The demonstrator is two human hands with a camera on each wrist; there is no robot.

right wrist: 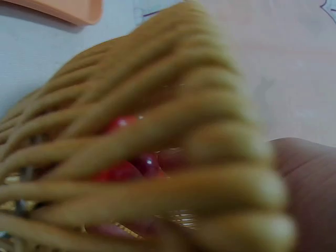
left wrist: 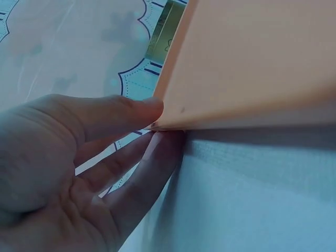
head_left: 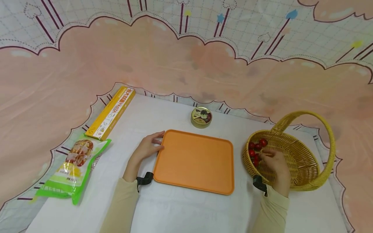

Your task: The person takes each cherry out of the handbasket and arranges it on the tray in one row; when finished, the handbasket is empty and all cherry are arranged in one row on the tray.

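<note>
An orange rectangular tray (head_left: 195,161) lies on the white-covered table in the head view. My left hand (head_left: 146,149) pinches its left edge; in the left wrist view the thumb (left wrist: 149,109) is on the rim and fingertips reach beneath the tray (left wrist: 252,58). My right hand (head_left: 276,163) reaches into a yellow wicker basket (head_left: 300,145) with a tall handle. Its fingertips are right at several red cherry tomatoes (head_left: 257,146) along the basket's left side. In the right wrist view, the weave (right wrist: 220,131) covers those fingers, so I cannot tell whether they grip a tomato.
Behind the tray stands a round gold tin (head_left: 201,117). A yellow pasta box (head_left: 112,113) lies at the back left, with a green-and-white food packet (head_left: 74,165) in front of it. A patterned cloth (head_left: 175,58) hangs behind the table.
</note>
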